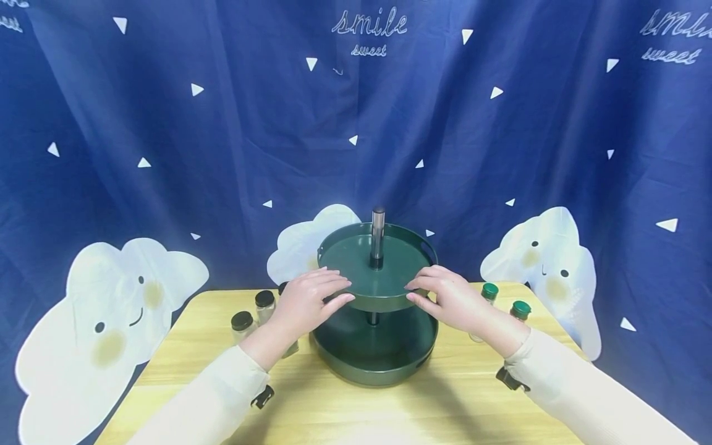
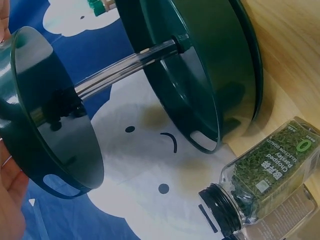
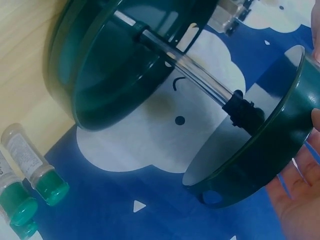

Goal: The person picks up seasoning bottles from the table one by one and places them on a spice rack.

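Note:
A dark green two-tier round tray stand stands in the middle of the table, with a silver post (image 1: 378,238) rising through its center. My left hand (image 1: 308,300) holds the left rim of the upper tray (image 1: 378,303), fingers over the edge and thumb at the outer wall. Opposite it, my right hand (image 1: 456,298) grips the right rim in the same way. The lower tray (image 1: 371,375) rests on the table beneath. Both wrist views show oval cutouts in the tray walls and a clear post between the tiers.
Several black-lidded jars (image 1: 242,321) stand left of the stand, partly behind my left arm; one is a chopped parsley jar (image 2: 275,172). Green-capped bottles (image 3: 52,187) stand on the right, near my right forearm. A blue cloud-patterned curtain (image 1: 356,123) hangs behind the wooden table (image 1: 456,371).

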{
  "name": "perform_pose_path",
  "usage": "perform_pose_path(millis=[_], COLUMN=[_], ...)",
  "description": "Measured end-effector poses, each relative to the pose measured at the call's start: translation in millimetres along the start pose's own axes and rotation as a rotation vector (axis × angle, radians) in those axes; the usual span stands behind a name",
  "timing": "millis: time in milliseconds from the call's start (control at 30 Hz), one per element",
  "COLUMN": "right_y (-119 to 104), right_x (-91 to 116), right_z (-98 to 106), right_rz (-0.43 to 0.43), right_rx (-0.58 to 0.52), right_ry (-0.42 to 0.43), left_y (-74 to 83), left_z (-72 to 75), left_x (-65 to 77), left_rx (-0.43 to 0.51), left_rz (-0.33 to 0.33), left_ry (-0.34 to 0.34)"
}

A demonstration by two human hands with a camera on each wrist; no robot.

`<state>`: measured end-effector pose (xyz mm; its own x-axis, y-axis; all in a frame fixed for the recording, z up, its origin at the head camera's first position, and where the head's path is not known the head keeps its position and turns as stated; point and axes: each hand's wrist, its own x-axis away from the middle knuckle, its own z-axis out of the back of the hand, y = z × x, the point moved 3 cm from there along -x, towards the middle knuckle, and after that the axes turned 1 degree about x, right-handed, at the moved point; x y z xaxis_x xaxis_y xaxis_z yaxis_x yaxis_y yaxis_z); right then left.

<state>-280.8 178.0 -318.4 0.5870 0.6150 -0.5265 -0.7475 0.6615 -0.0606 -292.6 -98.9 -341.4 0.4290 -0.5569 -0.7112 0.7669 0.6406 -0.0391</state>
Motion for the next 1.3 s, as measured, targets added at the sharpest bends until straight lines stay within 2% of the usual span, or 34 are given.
perform_pose_path(millis=[267, 733, 1300], right_y=[0, -1, 4], right_x=[1, 1, 6], right_z=[0, 6, 15], right_rz=[0.015, -0.021, -0.066], right_rx=[0.004, -0.027, -0.043], right_ry=[0.016, 0.023, 0.029], left_y=[-0.2, -1.8, -0.7], left_z=[0.8, 1.0, 4.3], left_x=[0.6, -0.7, -3.1], left_rx=[0.012, 0.042, 0.033], left_rz=[0.000, 0.056, 0.099], left_ry=[0.024, -0.026, -0.090])
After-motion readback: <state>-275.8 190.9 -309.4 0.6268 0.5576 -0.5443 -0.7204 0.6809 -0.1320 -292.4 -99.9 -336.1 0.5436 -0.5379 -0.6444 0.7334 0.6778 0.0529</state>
